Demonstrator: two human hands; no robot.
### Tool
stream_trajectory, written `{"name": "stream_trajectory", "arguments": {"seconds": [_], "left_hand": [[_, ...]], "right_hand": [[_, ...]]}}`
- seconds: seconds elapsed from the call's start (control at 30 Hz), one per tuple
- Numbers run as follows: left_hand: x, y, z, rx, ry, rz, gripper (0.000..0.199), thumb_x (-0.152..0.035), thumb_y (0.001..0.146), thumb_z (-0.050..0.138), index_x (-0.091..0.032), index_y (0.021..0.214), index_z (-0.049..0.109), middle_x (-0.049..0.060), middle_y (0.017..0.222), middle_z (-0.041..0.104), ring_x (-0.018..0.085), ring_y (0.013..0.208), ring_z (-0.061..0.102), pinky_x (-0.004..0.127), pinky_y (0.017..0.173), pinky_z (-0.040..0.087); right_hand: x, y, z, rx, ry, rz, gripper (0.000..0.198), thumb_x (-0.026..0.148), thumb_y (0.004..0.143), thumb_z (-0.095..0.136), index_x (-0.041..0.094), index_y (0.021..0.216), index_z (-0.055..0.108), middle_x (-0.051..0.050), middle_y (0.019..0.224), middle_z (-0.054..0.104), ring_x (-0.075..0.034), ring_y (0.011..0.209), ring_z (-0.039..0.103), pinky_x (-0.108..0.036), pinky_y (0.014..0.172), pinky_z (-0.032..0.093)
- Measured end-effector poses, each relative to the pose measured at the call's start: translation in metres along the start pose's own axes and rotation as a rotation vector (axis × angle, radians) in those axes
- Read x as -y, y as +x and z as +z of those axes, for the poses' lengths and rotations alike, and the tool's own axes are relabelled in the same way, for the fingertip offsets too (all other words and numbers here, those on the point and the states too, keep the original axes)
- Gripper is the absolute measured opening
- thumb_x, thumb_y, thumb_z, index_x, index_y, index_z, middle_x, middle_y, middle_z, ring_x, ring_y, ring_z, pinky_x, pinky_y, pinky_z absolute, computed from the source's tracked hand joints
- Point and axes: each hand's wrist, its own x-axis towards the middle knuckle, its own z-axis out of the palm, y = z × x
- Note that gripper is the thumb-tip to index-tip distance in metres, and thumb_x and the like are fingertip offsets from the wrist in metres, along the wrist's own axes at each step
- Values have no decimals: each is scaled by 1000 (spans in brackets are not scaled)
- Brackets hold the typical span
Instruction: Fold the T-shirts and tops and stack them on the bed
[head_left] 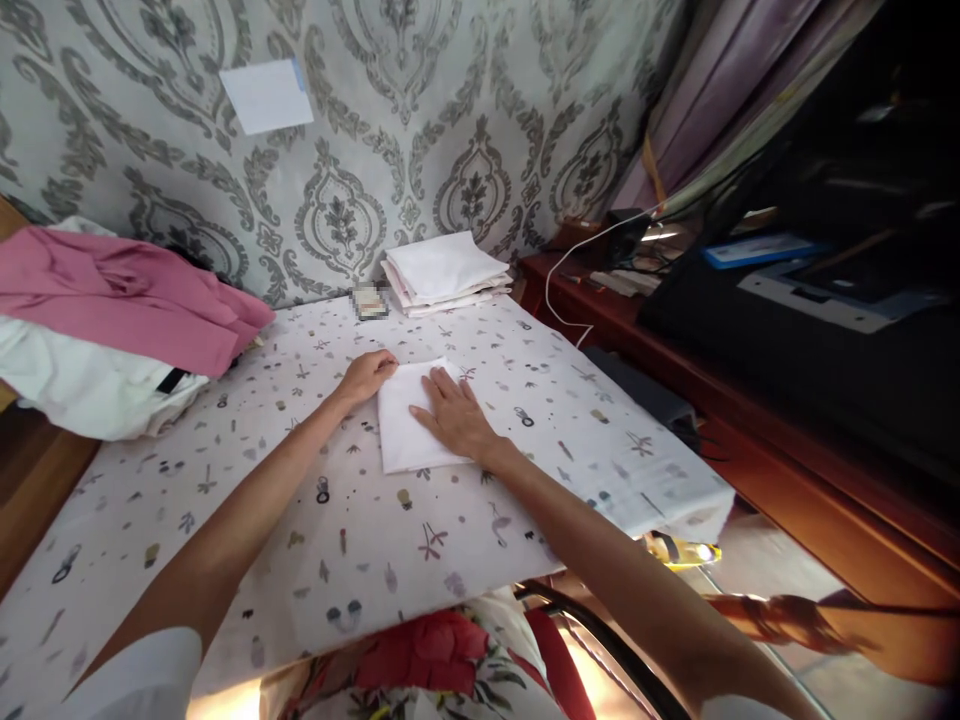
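Note:
A folded white cloth (405, 432), roughly square, lies on the table in front of me. My left hand (367, 376) is closed, its fingers pinching the cloth's far left corner. Flat across the cloth's right side rests my right hand (452, 414), its fingers stretched out and slightly apart. Part of the cloth is hidden under that hand. Beyond my hands, against the wall, sits a stack of folded white cloths (448, 269). Just left of the stack is a small blurred-out item (369, 302).
A patterned cover (431, 540) spreads over the table. Pink and white clothes (142, 300) are heaped at the left. Along the right stands a red-brown wooden cabinet (750, 430) with a white cable (551, 280). A paper (268, 97) hangs on the wall.

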Motion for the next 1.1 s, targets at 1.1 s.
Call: {"name": "stream_trajectory", "arguments": {"seconds": [1.1], "left_hand": [[-59, -140, -11, 86, 85, -177, 24, -47, 95, 41, -24, 93, 49, 1, 75, 60, 22, 72, 60, 32, 68, 42]], "right_hand": [[2, 25, -25, 72, -312, -37, 50, 39, 101, 34, 19, 146, 46, -14, 160, 35, -27, 149, 27, -50, 119, 22]]}}
